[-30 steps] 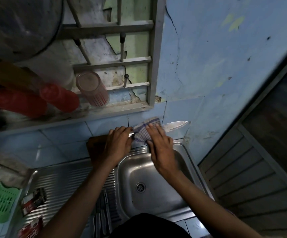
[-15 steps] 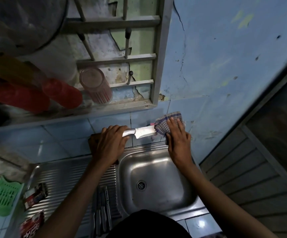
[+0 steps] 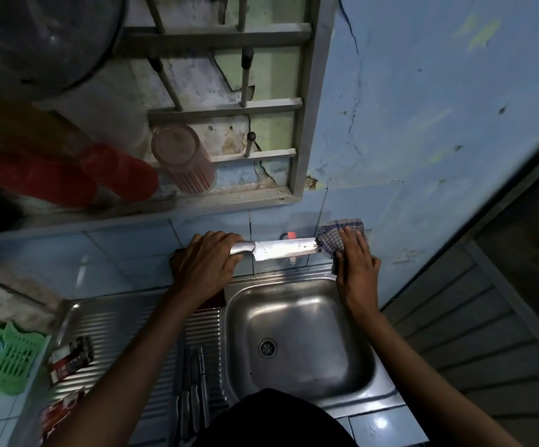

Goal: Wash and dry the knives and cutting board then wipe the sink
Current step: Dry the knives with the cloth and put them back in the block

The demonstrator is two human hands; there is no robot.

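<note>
My left hand point(image 3: 205, 264) grips the metal handle of a large knife point(image 3: 282, 249), held level above the back rim of the steel sink point(image 3: 297, 337). My right hand point(image 3: 355, 266) holds a blue checked cloth point(image 3: 339, 235) wrapped round the blade's tip. Most of the blade is bare between the two hands. Several other knives point(image 3: 193, 395) lie side by side on the ribbed drainboard point(image 3: 116, 337) left of the basin. No cutting board is in view.
A tap with a red top point(image 3: 290, 235) pokes out behind the blade. Red packets point(image 3: 69, 354) lie on the drainboard, a green basket point(image 3: 10, 359) at far left. Red cups point(image 3: 122, 175) and a pink tumbler point(image 3: 182, 159) sit on the window ledge. A door stands at right.
My right hand has slid the cloth along the blade from near the handle out to the tip, baring the blade. The left hand has kept its grip on the handle.
</note>
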